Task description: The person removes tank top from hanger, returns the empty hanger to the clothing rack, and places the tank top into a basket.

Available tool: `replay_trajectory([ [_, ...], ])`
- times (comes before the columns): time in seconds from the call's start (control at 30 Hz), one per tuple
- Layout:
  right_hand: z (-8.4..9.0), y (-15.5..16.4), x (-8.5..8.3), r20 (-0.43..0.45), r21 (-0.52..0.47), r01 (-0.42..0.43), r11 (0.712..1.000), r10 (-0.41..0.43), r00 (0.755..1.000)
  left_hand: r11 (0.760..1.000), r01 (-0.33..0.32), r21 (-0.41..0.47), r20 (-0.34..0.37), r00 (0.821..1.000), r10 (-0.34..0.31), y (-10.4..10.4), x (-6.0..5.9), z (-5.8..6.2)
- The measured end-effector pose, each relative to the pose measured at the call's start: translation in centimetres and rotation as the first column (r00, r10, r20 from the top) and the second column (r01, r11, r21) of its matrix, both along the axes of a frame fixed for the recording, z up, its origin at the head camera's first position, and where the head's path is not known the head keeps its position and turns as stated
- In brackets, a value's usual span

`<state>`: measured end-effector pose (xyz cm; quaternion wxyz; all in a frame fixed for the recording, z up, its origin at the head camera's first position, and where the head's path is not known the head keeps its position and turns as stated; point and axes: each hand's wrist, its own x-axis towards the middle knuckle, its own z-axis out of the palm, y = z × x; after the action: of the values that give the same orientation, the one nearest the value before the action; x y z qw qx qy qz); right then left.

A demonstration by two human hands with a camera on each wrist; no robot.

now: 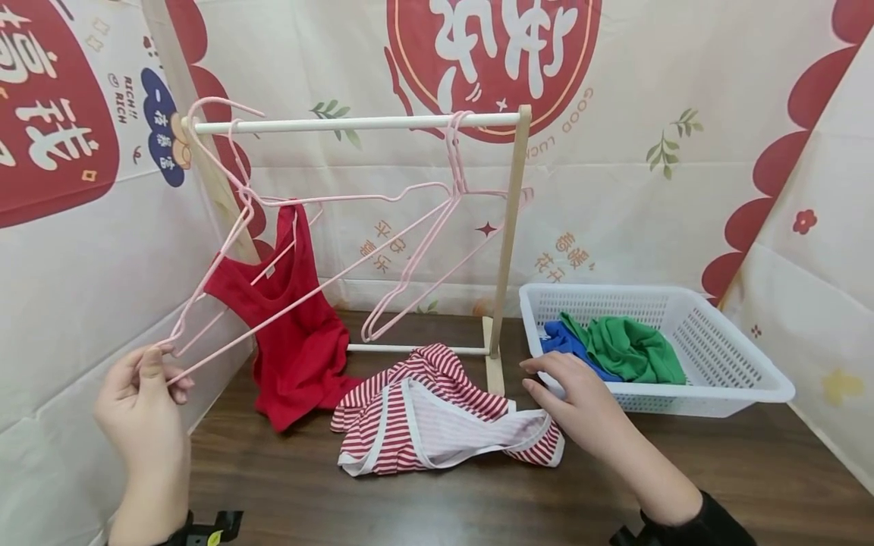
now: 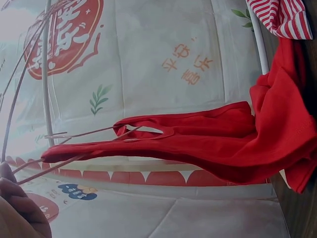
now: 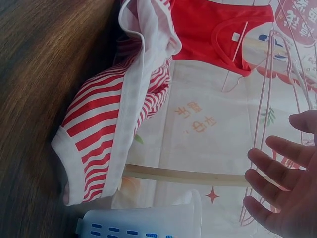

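Observation:
In the head view my left hand [image 1: 146, 394] pinches one end of a pink hanger [image 1: 321, 290] between thumb and fingers. That hanger's hook is at the left end of the rack's white bar [image 1: 355, 123]. Behind it, a red tank top [image 1: 290, 334] hangs from another pink hanger, its lower part spread on the table. A red-and-white striped garment [image 1: 378, 432] lies crumpled in front of the rack. My right hand [image 1: 576, 398] hovers with fingers extended between this garment and the basket; in the right wrist view the palm [image 3: 299, 183] holds nothing.
Several bare pink hangers [image 1: 454, 163] hang near the bar's right end, beside the wooden post [image 1: 510, 235]. A white plastic basket [image 1: 724, 356] at right contains green cloth [image 1: 635, 349] and blue cloth [image 1: 570, 345]. Printed fabric walls [image 1: 635, 227] enclose the brown table [image 1: 287, 485].

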<state>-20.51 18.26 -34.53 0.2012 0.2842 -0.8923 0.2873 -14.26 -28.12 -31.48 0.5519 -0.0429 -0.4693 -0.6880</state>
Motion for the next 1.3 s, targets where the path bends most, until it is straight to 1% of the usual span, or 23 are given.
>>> replay_trajectory([
  [0.03,-0.1,0.0,0.1,0.001,0.0,0.001,1.0,-0.001,1.0,1.0,-0.004,0.002,0.009,1.0,0.004,0.0,0.0,0.0],
  [0.07,-0.1,-0.1,0.1,0.002,0.0,0.001,1.0,-0.001,1.0,1.0,-0.017,-0.003,0.032,0.999,0.017,0.1,0.1,0.0],
  [0.2,-0.3,-0.3,0.3,0.003,0.014,-0.004,1.0,0.004,1.0,0.996,-0.063,-0.064,0.112,0.991,0.07,0.5,0.2,0.1],
  [0.23,-0.3,-0.4,0.4,0.003,0.018,-0.007,1.0,0.007,1.0,0.99,-0.092,-0.107,0.143,0.984,0.107,0.7,0.2,0.2],
  [0.3,-0.3,-0.6,0.4,-0.002,0.026,-0.014,1.0,0.014,1.0,0.965,-0.157,-0.21,0.202,0.959,0.2,1.2,0.1,0.4],
  [0.33,-0.3,-0.6,0.4,-0.005,0.03,-0.017,0.999,0.017,1.0,0.944,-0.192,-0.268,0.225,0.94,0.255,1.5,0.0,0.6],
  [0.37,-0.3,-0.6,0.3,-0.009,0.033,-0.019,0.999,0.02,1.0,0.916,-0.226,-0.33,0.241,0.918,0.313,1.8,0.0,0.8],
  [0.4,-0.3,-0.7,0.3,-0.011,0.035,-0.021,0.999,0.021,1.0,0.883,-0.255,-0.393,0.245,0.897,0.368,2.2,0.0,1.0],
  [0.43,-0.3,-0.7,0.3,-0.015,0.037,-0.023,0.999,0.024,1.0,0.846,-0.284,-0.452,0.242,0.873,0.423,2.6,0.0,1.1],
  [0.47,-0.3,-0.8,0.2,-0.02,0.038,-0.027,0.999,0.027,0.999,0.817,-0.298,-0.494,0.231,0.861,0.453,3.0,-0.1,1.3],
  [0.5,-0.4,-0.8,0.2,-0.024,0.041,-0.03,0.999,0.031,0.999,0.787,-0.305,-0.537,0.214,0.853,0.476,3.3,-0.1,1.4],
  [0.63,-0.5,-1.1,0.3,-0.047,0.054,-0.046,0.997,0.049,0.998,0.682,-0.328,-0.654,0.128,0.84,0.527,4.6,-0.2,1.6],
  [0.67,-0.5,-1.2,0.3,-0.051,0.058,-0.05,0.997,0.053,0.997,0.649,-0.333,-0.684,0.106,0.835,0.54,4.9,-0.3,1.6],
  [0.73,-0.6,-1.4,0.3,-0.055,0.064,-0.055,0.996,0.058,0.997,0.603,-0.343,-0.72,0.062,0.834,0.549,5.5,-0.5,1.7],
  [0.8,-0.6,-1.6,0.3,-0.053,0.067,-0.055,0.996,0.058,0.997,0.551,-0.352,-0.757,0.027,0.826,0.563,6.0,-0.8,1.8],
  [0.87,-0.6,-1.7,0.3,-0.046,0.074,-0.05,0.996,0.053,0.998,0.509,-0.349,-0.787,0.002,0.823,0.568,6.4,-1.1,2.1],
  [0.97,-0.6,-1.9,0.3,-0.032,0.089,-0.042,0.995,0.045,0.998,0.472,-0.339,-0.814,-0.017,0.825,0.564,7.0,-1.7,2.4],
  [1.0,-0.6,-1.9,0.3,-0.029,0.096,-0.038,0.995,0.041,0.999,0.464,-0.338,-0.819,-0.021,0.826,0.563,7.2,-1.9,2.5],
  [1.07,-0.6,-2.0,0.4,-0.024,0.11,-0.034,0.993,0.037,0.999,0.457,-0.34,-0.822,-0.031,0.828,0.561,7.6,-2.3,2.8],
  [1.23,-0.5,-2.2,0.6,-0.028,0.144,-0.034,0.989,0.038,0.999,0.469,-0.352,-0.81,-0.048,0.836,0.546,8.4,-3.3,3.2],
  [1.3,-0.5,-2.4,0.6,-0.035,0.163,-0.03,0.986,0.036,0.999,0.464,-0.352,-0.813,-0.052,0.838,0.544,8.7,-3.7,3.4],
])
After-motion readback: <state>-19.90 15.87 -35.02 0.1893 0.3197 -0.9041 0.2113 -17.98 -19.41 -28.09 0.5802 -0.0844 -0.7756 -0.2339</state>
